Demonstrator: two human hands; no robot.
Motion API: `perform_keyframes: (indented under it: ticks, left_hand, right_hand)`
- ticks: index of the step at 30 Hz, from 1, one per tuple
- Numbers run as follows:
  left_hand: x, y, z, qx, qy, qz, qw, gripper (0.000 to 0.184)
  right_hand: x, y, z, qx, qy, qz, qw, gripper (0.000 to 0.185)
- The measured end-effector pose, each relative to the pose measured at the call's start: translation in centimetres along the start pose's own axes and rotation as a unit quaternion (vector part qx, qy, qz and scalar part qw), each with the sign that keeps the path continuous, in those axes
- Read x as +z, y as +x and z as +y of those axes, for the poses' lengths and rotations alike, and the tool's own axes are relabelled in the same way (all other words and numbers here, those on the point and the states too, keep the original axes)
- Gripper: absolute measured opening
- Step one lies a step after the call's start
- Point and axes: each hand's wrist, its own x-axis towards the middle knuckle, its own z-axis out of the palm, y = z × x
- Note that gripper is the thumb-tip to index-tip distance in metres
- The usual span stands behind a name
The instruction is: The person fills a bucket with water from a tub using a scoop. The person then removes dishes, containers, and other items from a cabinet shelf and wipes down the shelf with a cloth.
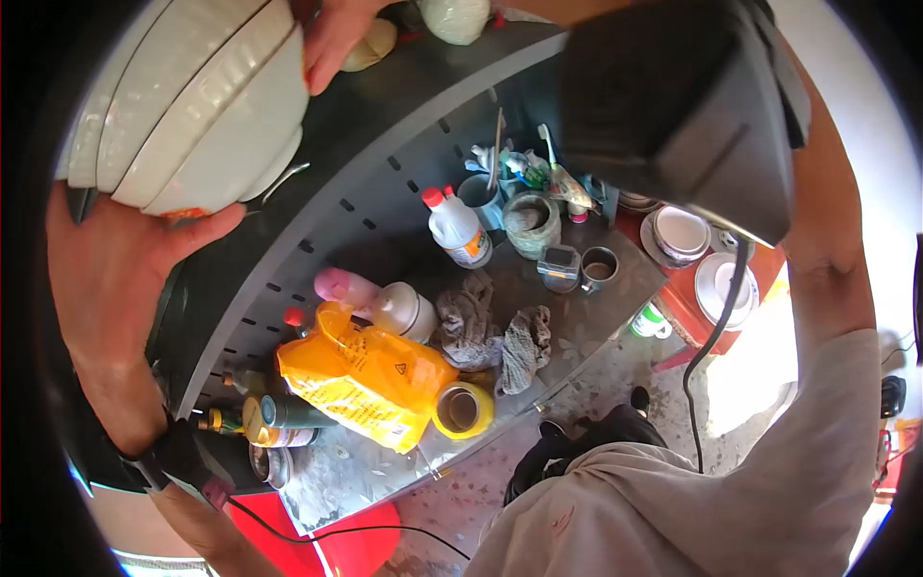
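A stack of several white bowls (192, 106) sits tilted at the upper left. My left hand (120, 279) is at the lower side of the stack, its thumb and fingers wrapped round the bowls' edge. Across the stack, at the top edge of the view, my right hand (336, 38) touches the bowls' other side with its fingers; part of it is cut off by the frame. A metal spoon handle (281, 183) sticks out beside the lowest bowl. Beyond my right hand lie a pale round object (370, 46) and a whitish wrapped one (455, 17).
Below the dark shelf, a table (356, 481) holds a yellow bag (365, 375), a white bottle (457, 229), grey cloths (468, 327), a tape roll (462, 410) and a metal cup (599, 267). Dishes (681, 234) stand on a red table. A black device (673, 115) covers the right forearm.
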Motion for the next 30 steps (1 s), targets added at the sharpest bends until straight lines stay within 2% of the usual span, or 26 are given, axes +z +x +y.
perform_keyframes:
  ticks: [1,3,4,5,6,7,8,9,10,11,14,15,16,17,20,21,23,24,25,26,27,29,30]
  left_hand:
    - [1.5,0.9,0.0,0.000,0.001,0.000,1.000,0.083]
    - [4.4,2.6,-0.2,-0.032,-0.218,0.036,0.975,0.100]
    - [4.9,3.2,-0.4,-0.032,-0.219,0.029,0.975,0.100]
    - [5.7,4.2,-0.8,-0.031,-0.153,-0.013,0.988,0.096]
    - [6.7,5.3,-1.3,-0.028,-0.089,-0.059,0.994,0.093]
    - [8.1,6.0,-1.8,-0.028,-0.094,-0.073,0.993,0.093]
    - [11.5,6.9,-2.4,-0.010,-0.105,0.087,0.991,0.094]
    - [13.7,7.7,-2.8,0.005,-0.112,0.248,0.962,0.095]
    - [14.2,8.5,-3.3,0.002,-0.114,0.241,0.964,0.095]
    - [14.5,9.4,-4.0,0.003,-0.124,0.179,0.976,0.089]
    - [15.0,12.4,-6.6,0.006,-0.158,-0.012,0.987,0.072]
    - [15.5,13.4,-7.1,0.009,-0.169,-0.077,0.983,0.066]
    - [18.6,14.3,-7.4,-0.005,-0.243,0.038,0.969,0.069]
    - [19.7,15.5,-8.6,0.006,-0.216,0.070,0.974,0.069]
    - [22.6,19.0,-12.7,0.002,-0.199,0.061,0.978,0.075]
    - [22.9,20.2,-14.4,0.005,-0.233,0.028,0.972,0.078]
    - [24.9,22.2,-17.9,0.028,-0.219,0.064,0.973,0.080]
    - [25.6,23.2,-19.5,0.028,-0.220,0.079,0.972,0.080]
    - [26.3,24.0,-21.0,0.026,-0.221,0.072,0.972,0.078]
    - [26.5,24.9,-22.7,0.014,-0.190,0.067,0.979,0.087]
    - [27.0,25.6,-24.2,0.019,-0.161,0.087,0.983,0.087]
    - [27.3,26.9,-27.4,0.024,-0.209,0.078,0.975,0.084]
    - [27.4,27.5,-28.8,0.022,-0.208,0.078,0.975,0.084]
  right_hand:
    - [-0.3,-0.8,0.1,0.008,-0.005,-0.013,1.000,0.055]
    - [0.7,-2.3,0.6,0.018,-0.017,-0.023,0.999,0.055]
    - [2.3,-3.3,1.5,-0.056,-0.124,0.130,0.982,0.063]
    - [2.6,-3.9,1.4,-0.128,-0.229,0.273,0.926,0.071]
    - [2.1,-5.0,1.2,-0.083,-0.166,0.228,0.956,0.072]
    - [1.3,-5.8,1.3,-0.017,-0.080,0.182,0.980,0.073]
    - [0.7,-6.3,0.9,0.054,0.018,0.146,0.988,0.074]
    - [0.1,-7.3,0.4,0.117,0.119,0.135,0.977,0.076]
    - [-0.7,-8.2,0.0,0.168,0.230,0.141,0.948,0.077]
    - [-0.8,-9.3,-0.4,0.223,0.352,0.157,0.895,0.078]
    - [-2.3,-12.7,-1.1,0.308,0.481,0.195,0.798,0.082]
    - [-2.8,-13.9,-1.1,0.334,0.491,0.206,0.778,0.083]
    - [-3.3,-15.5,-1.7,0.372,0.484,0.214,0.763,0.084]
    - [-3.7,-16.7,-1.3,0.378,0.480,0.216,0.762,0.084]
    - [-3.7,-21.8,1.0,0.409,0.539,0.113,0.727,0.088]
    - [-2.0,-24.0,2.3,0.412,0.539,0.114,0.726,0.088]
    - [2.2,-28.2,4.9,0.428,0.514,0.246,0.701,0.054]
    - [1.9,-29.0,4.7,0.426,0.513,0.249,0.702,0.054]
    - [1.6,-29.7,3.9,0.475,0.484,0.194,0.709,0.052]
    - [1.4,-30.4,3.3,0.520,0.449,0.137,0.713,0.054]
    - [1.6,-31.3,3.2,0.520,0.447,0.138,0.715,0.054]
    - [3.7,-33.3,3.5,0.533,0.455,0.171,0.693,0.078]
    - [4.9,-34.1,3.7,0.534,0.456,0.171,0.692,0.078]
